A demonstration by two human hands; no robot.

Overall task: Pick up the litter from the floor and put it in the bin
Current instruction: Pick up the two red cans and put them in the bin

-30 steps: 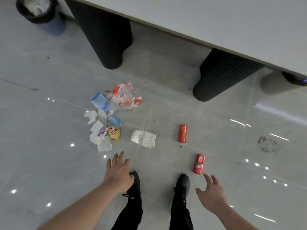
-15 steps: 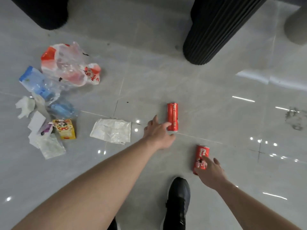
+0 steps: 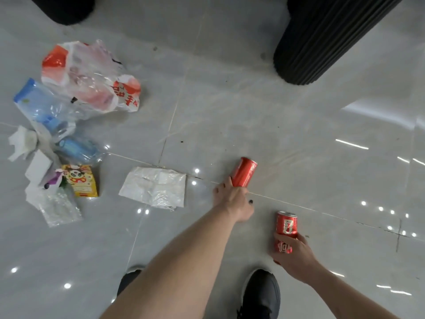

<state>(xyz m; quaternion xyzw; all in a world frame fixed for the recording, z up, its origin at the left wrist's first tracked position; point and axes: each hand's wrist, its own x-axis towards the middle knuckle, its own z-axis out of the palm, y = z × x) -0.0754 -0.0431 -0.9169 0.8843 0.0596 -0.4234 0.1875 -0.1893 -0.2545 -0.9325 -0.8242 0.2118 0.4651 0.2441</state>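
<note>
Left hand (image 3: pixel 232 199) reaches across to the far red can (image 3: pixel 244 172), fingers (image 3: pixel 224 186) curled round its near end; the can tilts up off the grey tiled floor (image 3: pixel 230 111), far end raised. Right hand (image 3: pixel 292 254) grips the near red can (image 3: pixel 285 229) at its lower part, fingers (image 3: pixel 279 237) wrapped round it, white-lettered label facing up, silver top pointing away from the person. The two cans are near each other, not touching. Left of the far can a flat crumpled clear plastic wrapper (image 3: pixel 155 187) lies on the floor, just beside the left hand but apart from it. Further left sits a litter cluster: red-and-white plastic bag (image 3: pixel 89 77) at the back, blue-topped clear packet (image 3: pixel 39 104) beside it, crushed blue plastic bottle (image 3: pixel 77 149) in front of that, white tissue (image 3: pixel 21 142) at the far left edge, yellow snack box (image 3: pixel 80 180) with a cartoon print, small white box (image 3: pixel 39 165) touching it, and a clear crinkled bag (image 3: pixel 57 206) nearest the person. Items in the cluster overlap; exact contacts hard to tell. Two black ribbed bench legs stand at the back, one at right (image 3: pixel 326 38), one at top left (image 3: pixel 66 8). Black shoes show at the bottom edge, right shoe (image 3: pixel 262 293) plain, left shoe (image 3: pixel 128 278) mostly hidden by the left forearm. The bin is out of view.
</note>
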